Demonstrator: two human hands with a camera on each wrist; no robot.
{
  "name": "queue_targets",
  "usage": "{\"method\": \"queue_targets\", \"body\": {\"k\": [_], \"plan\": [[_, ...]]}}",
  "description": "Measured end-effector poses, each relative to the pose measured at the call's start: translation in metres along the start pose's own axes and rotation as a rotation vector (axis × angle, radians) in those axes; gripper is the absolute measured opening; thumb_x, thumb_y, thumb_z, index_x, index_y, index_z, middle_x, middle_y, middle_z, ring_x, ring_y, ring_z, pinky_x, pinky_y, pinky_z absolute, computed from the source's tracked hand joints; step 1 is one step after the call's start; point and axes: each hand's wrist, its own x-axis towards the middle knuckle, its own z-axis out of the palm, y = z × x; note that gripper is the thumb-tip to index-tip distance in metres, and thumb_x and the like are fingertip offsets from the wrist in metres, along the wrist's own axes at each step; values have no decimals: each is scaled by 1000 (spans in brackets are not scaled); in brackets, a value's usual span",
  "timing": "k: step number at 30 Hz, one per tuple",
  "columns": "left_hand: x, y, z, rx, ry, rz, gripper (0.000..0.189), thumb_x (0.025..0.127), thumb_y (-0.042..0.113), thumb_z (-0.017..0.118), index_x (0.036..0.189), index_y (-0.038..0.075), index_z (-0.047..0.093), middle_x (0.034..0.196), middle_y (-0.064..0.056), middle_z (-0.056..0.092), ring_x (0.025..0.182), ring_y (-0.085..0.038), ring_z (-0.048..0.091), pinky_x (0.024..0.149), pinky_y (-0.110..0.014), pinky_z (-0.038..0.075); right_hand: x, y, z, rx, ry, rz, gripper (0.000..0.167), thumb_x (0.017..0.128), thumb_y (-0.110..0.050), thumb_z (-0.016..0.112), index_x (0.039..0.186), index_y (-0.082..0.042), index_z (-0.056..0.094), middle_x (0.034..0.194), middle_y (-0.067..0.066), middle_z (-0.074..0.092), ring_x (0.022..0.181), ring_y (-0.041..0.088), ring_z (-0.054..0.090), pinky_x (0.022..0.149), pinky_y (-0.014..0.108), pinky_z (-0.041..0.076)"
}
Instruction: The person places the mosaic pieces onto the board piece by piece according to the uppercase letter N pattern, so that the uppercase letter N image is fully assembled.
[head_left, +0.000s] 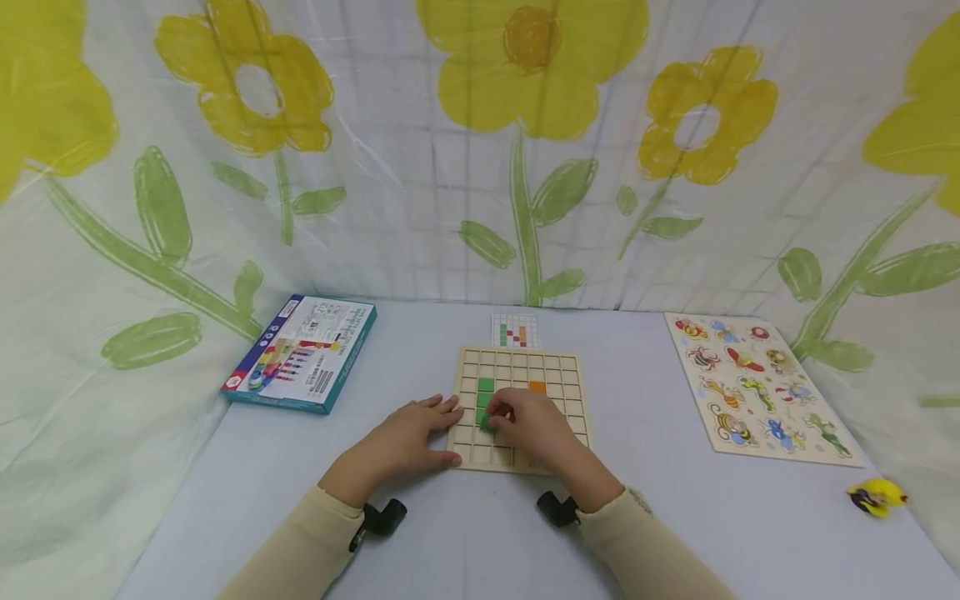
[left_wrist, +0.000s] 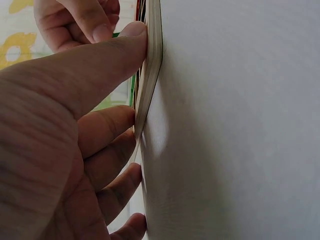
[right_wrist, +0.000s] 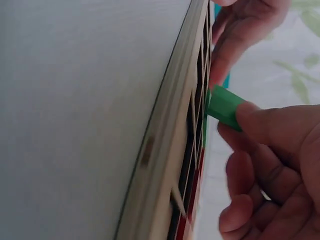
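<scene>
A wooden grid board (head_left: 551, 367) lies on the white table with green blocks (head_left: 486, 385) in a column at its left and an orange block (head_left: 537, 387) at its right. My right hand (head_left: 536, 429) is over the board, pinching a green block (right_wrist: 225, 107) between thumb and fingers, tilted close over the column's near end. Beside the board's left edge is my left hand (head_left: 405, 437); its fairly straight fingers touch that edge and its thumb lies at the near corner. Some red (right_wrist: 185, 220) shows low in the grid in the right wrist view; the right hand hides it in the head view.
Behind the board lies a small pattern card (head_left: 515, 331) with coloured squares. A flat toy box (head_left: 307, 354) is at the back left. To the right are an insect picture board (head_left: 757, 392) and a small yellow toy (head_left: 877, 497). A flowered curtain (head_left: 390, 208) hangs behind the table.
</scene>
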Motion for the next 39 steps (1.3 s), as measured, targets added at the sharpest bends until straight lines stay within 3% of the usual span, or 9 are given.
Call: {"method": "queue_targets", "body": {"k": [13,20,29,39], "plan": [[-1,0,-1,0,2,-8,77,93,44,87,160,21,58,172,6,46,165,-32,35,131,-60,34,3,-4,7,18,-77,19,8,101,-19,79,96,-24,76,91,-11,71,80,10,62,73,30,53],[-2,1,-1,-9,-4,-14,76,92,43,88,159,20,58,172,5,46,165,-33,34,131,-61,34,1,-7,9,13,-109,30,5,101,-19,79,97,-18,77,96,-8,72,82,12,63,74,32,55],[-3,0,-1,-7,-5,-16,77,93,43,88,160,20,58,172,5,46,165,-32,34,131,-60,35,0,-9,11,-119,-106,-44,7,98,-11,81,94,-16,82,96,-5,69,88,11,62,83,35,58],[-1,1,1,-6,-9,-6,77,93,44,87,160,21,57,172,5,46,165,-32,34,131,-60,34,-3,-8,10,-147,-99,-59,6,98,-11,81,97,-16,83,99,-3,71,92,14,64,87,39,60]]}}
